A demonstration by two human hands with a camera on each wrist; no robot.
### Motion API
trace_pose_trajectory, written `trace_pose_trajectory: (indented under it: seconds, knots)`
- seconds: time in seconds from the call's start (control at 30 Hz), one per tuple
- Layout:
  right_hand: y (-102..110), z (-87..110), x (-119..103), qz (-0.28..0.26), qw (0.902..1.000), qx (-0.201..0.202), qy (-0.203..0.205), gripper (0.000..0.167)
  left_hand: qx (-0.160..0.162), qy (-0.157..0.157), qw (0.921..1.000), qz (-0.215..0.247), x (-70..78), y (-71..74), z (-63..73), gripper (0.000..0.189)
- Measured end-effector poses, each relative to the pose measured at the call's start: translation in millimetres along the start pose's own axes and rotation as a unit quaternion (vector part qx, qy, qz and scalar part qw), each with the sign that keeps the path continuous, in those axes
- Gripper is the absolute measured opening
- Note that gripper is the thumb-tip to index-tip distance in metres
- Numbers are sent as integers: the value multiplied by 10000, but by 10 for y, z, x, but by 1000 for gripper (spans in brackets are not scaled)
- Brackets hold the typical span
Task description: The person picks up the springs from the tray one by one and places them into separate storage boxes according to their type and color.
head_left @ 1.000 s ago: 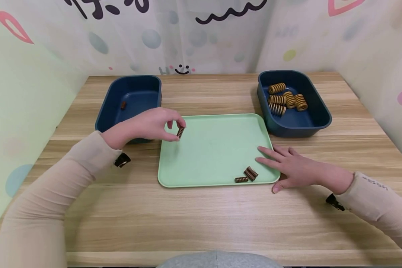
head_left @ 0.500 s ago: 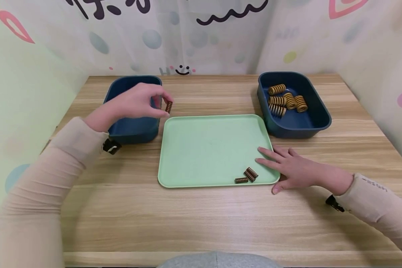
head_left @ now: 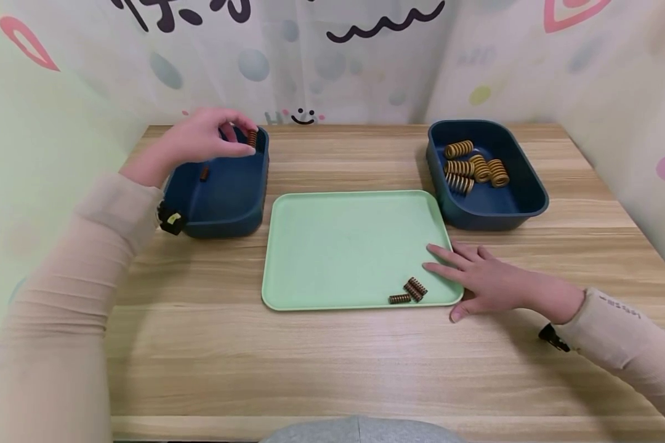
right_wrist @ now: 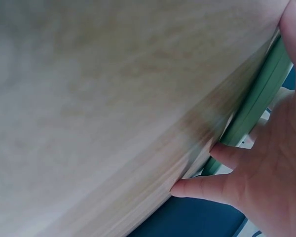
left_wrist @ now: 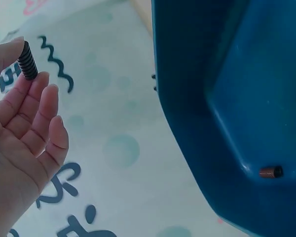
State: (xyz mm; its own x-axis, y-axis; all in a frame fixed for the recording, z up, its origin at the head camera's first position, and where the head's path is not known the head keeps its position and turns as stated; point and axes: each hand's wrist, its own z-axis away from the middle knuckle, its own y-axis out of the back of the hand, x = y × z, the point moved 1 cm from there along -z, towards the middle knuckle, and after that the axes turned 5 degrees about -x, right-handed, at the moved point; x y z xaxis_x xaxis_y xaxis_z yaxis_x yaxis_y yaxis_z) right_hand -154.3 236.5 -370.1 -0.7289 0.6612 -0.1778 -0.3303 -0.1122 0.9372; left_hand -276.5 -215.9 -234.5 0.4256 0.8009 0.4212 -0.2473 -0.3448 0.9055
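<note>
Between thumb and fingertips my left hand pinches a small dark copper-coloured spring, held above the left blue bin. The left wrist view shows the same spring gripped by its two ends. One small spring lies inside that bin. Three more small springs lie in the near right corner of the light green tray. My right hand rests at the tray's right edge with its fingers spread, two of them over the rim.
A second blue bin stands at the back right, with several larger gold springs in it. The wooden table carries everything. A printed curtain hangs along the back.
My left hand has carried the small spring from above the tray's left edge, back and to the left, over the left bin. The right hand stays where it was.
</note>
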Motion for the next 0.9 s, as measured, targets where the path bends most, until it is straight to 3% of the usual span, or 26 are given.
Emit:
trace_pose_trajectory:
  seconds: [0.13, 0.57, 0.9]
  knots:
    - [3, 0, -8, -9, 10000, 5, 6, 86, 87, 229, 9996, 125, -90, 21, -37, 43]
    - [-22, -8, 13, 42, 10000, 37, 24, 86, 134, 531, 9973, 488, -297, -22, -184, 46]
    - [-15, -11, 9, -1, 10000, 8, 5, 86, 74, 544, 9967, 598, -429, -56, -295, 47]
